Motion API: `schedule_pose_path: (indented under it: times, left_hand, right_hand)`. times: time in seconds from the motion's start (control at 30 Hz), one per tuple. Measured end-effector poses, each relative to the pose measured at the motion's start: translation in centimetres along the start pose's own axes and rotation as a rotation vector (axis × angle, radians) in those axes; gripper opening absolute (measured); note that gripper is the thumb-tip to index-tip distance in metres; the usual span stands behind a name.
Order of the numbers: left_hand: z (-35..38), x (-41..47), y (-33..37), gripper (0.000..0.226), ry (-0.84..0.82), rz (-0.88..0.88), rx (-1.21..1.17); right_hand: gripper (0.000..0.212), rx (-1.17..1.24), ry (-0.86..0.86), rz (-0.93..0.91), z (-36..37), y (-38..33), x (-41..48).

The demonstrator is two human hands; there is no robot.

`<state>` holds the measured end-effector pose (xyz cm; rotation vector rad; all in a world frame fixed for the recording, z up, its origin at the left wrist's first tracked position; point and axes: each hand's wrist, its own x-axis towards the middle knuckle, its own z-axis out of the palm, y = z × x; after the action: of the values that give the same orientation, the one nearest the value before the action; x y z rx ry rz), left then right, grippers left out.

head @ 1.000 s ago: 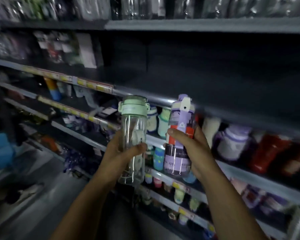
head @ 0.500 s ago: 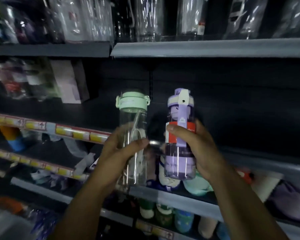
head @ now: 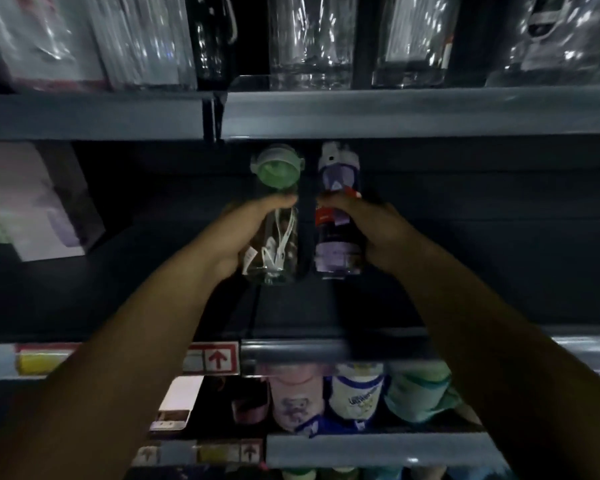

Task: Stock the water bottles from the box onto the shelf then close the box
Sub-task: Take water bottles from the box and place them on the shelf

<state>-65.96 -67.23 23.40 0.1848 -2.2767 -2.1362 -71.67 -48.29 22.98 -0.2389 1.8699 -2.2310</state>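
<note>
- Both bottles have gone forward since the earlier pictures. Back then they were held up in front of the shelves; now they are inside the dark gap, and both arms reach out farther.
- The left hand grips the clear bottle with the green lid. Its thumb lies across the front, just under the lid, and its fingers curl round the bottle's left side.
- The right hand grips the purple bottle. Its thumb lies across the red band, and its fingers wrap round the right side.
- Both bottles stand about straight up. Their long sides run up and down, with the lids on top and the bottoms pointing down at the shelf board.
- Each lid sticks out above its hand and each bottom shows below it, so the hands hold the middle and upper parts.
- The two bottles are side by side, close but not touching, with the clear one on the left.
- Their bottoms are low over the shelf board. It is too dark to tell if they touch it.
- The lids sit just under the upper shelf.
- A white strap hangs inside the clear bottle.
- Cups stand on the next shelf down.
</note>
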Motion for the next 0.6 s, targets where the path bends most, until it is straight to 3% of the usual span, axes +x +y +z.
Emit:
schedule_pose_path:
  times: [0.13,0.3,0.43,0.6]
  left_hand:
    - [-0.8,4.0,0.2,0.061,0.014,0.051,0.135]
    - [-0.7,6.5,0.1,0.081,0.011,0.101,0.049]
    - [0.0,7.8,-0.3,0.066,-0.003,0.139,-0.071]
    - [0.4,8.8,0.0,0.077,-0.005,0.12,-0.014]
  right_hand:
    - [0.039,-0.152,0.052,-0.067,-1.0,-0.3,4.4]
    - [0.04,-0.166,-0.047,-0.096,-1.7,-0.3,7.5]
    - [0.038,-0.188,-0.06,-0.15,-1.4,0.0,9.3]
    - [0.038,-0.282,-0.014,-0.193,-2.1,-0.2,9.9]
